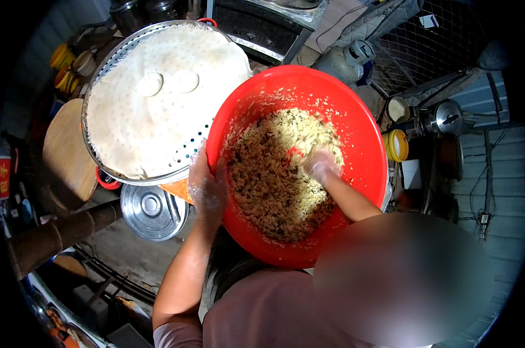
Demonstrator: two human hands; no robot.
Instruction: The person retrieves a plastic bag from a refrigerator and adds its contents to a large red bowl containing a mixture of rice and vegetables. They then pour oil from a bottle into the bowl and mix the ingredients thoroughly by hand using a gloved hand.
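Observation:
A large red plastic basin tilts in front of me, holding a chopped filling of two colours. Brown, minced-looking mix covers the left and lower part; pale chopped bits lie at the upper right, with a small red patch between. My left hand, dusted with white, grips the basin's left rim. Blurred by motion, my right hand is down in the pale bits, and its fingers cannot be made out. Scraps of filling stick to the basin's inner wall.
Left of the basin, a round perforated metal steamer tray bears a pale cloth and two round white dough pieces. Below are a metal lid and a round wooden board. A gas cylinder and a yellow bucket stand beyond.

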